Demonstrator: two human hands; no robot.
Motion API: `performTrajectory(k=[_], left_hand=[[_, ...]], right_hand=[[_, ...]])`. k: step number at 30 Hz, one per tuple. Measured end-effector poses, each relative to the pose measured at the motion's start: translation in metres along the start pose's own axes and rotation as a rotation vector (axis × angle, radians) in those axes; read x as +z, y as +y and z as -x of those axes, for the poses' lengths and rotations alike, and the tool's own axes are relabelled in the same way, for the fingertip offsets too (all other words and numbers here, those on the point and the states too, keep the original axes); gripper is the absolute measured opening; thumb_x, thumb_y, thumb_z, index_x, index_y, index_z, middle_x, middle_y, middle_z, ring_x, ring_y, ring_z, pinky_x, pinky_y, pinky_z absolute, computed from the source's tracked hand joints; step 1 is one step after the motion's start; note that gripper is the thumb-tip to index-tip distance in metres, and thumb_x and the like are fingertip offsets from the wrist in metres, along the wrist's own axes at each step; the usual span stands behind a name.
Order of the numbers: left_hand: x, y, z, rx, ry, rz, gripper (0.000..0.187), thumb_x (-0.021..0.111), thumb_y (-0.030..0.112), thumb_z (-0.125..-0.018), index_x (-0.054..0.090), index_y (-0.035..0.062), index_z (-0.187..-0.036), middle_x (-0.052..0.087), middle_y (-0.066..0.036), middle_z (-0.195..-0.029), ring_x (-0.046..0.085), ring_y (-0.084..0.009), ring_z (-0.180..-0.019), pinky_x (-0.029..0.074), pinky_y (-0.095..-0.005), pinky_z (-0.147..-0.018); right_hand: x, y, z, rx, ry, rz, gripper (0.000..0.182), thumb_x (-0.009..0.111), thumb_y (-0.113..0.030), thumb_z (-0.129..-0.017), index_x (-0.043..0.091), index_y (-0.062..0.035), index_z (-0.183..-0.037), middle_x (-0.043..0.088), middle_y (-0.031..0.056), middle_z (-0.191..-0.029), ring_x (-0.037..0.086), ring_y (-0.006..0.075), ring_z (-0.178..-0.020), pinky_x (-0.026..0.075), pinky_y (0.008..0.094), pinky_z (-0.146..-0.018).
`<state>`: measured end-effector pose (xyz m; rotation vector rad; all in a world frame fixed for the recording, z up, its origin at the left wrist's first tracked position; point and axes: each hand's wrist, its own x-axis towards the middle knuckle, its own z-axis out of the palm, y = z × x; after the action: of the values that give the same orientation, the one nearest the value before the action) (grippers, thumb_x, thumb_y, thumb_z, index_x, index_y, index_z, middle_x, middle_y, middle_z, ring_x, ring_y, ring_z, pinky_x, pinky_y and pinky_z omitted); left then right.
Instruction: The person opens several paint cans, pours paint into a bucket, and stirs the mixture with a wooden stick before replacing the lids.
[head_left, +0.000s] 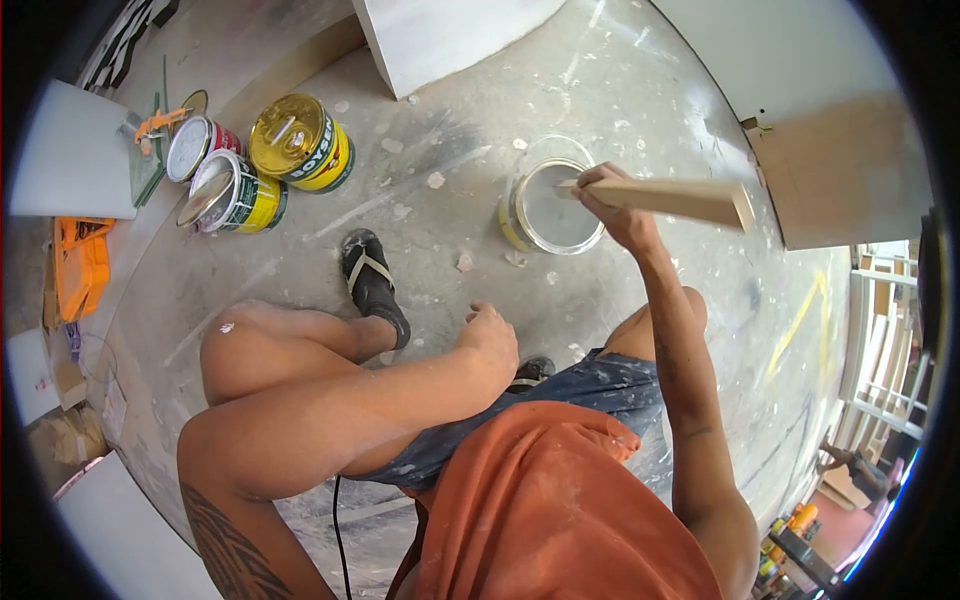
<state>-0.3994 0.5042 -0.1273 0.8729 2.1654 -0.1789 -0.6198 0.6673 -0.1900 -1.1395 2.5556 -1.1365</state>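
Observation:
My right hand [620,205] is closed round a wooden stick [690,200]. One end of the stick reaches over the mouth of an open paint can [512,205], and its wide end points to the right. Smooth grey paint [562,212] fills the can, which stands on the floor in front of me. My left hand [490,345] hangs by my knees with its fingers loosely bent and nothing in it. That hand is apart from the can.
To the left stand a yellow paint can with a gold lid [290,125], an open white-rimmed can [245,195] and another can [205,140]. An orange case [80,265] lies farther left. White panels [450,35] and a brownish board [845,170] border the paint-spotted concrete floor [440,210].

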Motion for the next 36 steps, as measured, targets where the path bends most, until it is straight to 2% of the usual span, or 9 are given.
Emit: performTrajectory(k=[3,8,13,18,21,24,25,30,36], left_hand=[[0.003,0.002,-0.001,-0.002,0.005,0.006,0.032,0.053,0.020,-0.094,0.067,0.0068,-0.120,0.065,-0.013,-0.118,0.061,-0.0291,-0.114,0.042,-0.0479,-0.100],[0.005,0.004,-0.001,0.003,0.030,-0.018,0.031,0.053,0.020,-0.095,0.068,0.0071,-0.118,0.065,-0.013,-0.117,0.061,-0.0291,-0.113,0.042,-0.0481,-0.100],[0.002,-0.002,0.001,0.016,0.032,-0.023,0.030,0.053,0.021,-0.095,0.069,0.0068,-0.116,0.065,-0.013,-0.117,0.062,-0.0291,-0.111,0.043,-0.0482,-0.100],[-0.003,-0.001,0.001,-0.003,0.032,-0.009,0.031,0.053,0.021,-0.095,0.068,0.0063,-0.117,0.065,-0.013,-0.118,0.061,-0.0297,-0.113,0.042,-0.0485,-0.101],[-0.005,0.000,0.004,0.005,0.015,-0.013,0.032,0.053,0.021,-0.095,0.068,0.0061,-0.119,0.065,-0.013,-0.119,0.061,-0.0299,-0.114,0.041,-0.0483,-0.103],[-0.002,0.002,0.003,0.002,0.010,-0.017,0.033,0.053,0.021,-0.095,0.067,0.0061,-0.121,0.064,-0.014,-0.120,0.060,-0.0298,-0.115,0.041,-0.0480,-0.103],[-0.003,0.002,0.003,-0.007,0.013,-0.014,0.033,0.052,0.021,-0.095,0.066,0.0060,-0.121,0.064,-0.014,-0.120,0.060,-0.0298,-0.115,0.041,-0.0479,-0.103],[-0.008,-0.001,0.001,0.024,-0.040,-0.014,0.034,0.052,0.021,-0.096,0.066,0.0060,-0.122,0.063,-0.014,-0.122,0.060,-0.0301,-0.116,0.041,-0.0480,-0.102],[-0.008,0.000,-0.003,0.018,-0.037,-0.026,0.034,0.052,0.020,-0.095,0.065,0.0059,-0.124,0.063,-0.014,-0.123,0.060,-0.0304,-0.116,0.041,-0.0478,-0.102]], right_hand=[[0.004,-0.002,0.012,0.035,-0.021,-0.122,0.021,0.076,-0.020,-0.086,0.067,-0.0043,-0.095,0.066,0.0068,-0.093,0.064,0.0219,-0.089,0.051,0.0341,-0.077],[-0.039,0.013,0.004,0.452,-0.210,-0.164,0.024,0.076,-0.020,-0.086,0.069,-0.0013,-0.099,0.070,0.0071,-0.086,0.065,0.0143,-0.084,0.051,0.0317,-0.075],[-0.012,0.006,-0.009,0.003,-0.101,-0.035,0.017,0.072,-0.016,-0.088,0.066,-0.0026,-0.096,0.066,0.0081,-0.094,0.064,0.0227,-0.089,0.051,0.0322,-0.078],[-0.032,0.006,0.001,0.033,-0.318,-0.141,0.019,0.075,-0.017,-0.086,0.069,-0.0038,-0.098,0.069,0.0073,-0.097,0.066,0.0228,-0.091,0.052,0.0345,-0.082],[-0.061,0.014,-0.015,0.064,-0.669,-0.165,0.022,0.078,-0.014,-0.081,0.070,-0.0022,-0.098,0.071,0.0087,-0.097,0.066,0.0239,-0.094,0.052,0.0367,-0.084],[-0.049,0.018,-0.029,-0.109,-0.745,-0.203,0.027,0.079,-0.014,-0.079,0.071,-0.0030,-0.102,0.072,0.0073,-0.098,0.066,0.0239,-0.093,0.052,0.0380,-0.084],[-0.043,0.006,-0.035,-0.005,-0.780,-0.196,0.026,0.080,-0.016,-0.079,0.071,-0.0039,-0.101,0.072,0.0052,-0.098,0.066,0.0219,-0.094,0.052,0.0381,-0.085],[-0.013,-0.003,-0.048,0.103,-0.639,-0.214,0.023,0.080,-0.018,-0.080,0.071,-0.0072,-0.098,0.071,0.0029,-0.100,0.065,0.0193,-0.097,0.051,0.0362,-0.091],[-0.007,0.007,-0.029,0.128,-0.218,-0.197,0.020,0.076,-0.015,-0.083,0.068,-0.0043,-0.098,0.070,0.0050,-0.100,0.064,0.0201,-0.094,0.051,0.0341,-0.083]])
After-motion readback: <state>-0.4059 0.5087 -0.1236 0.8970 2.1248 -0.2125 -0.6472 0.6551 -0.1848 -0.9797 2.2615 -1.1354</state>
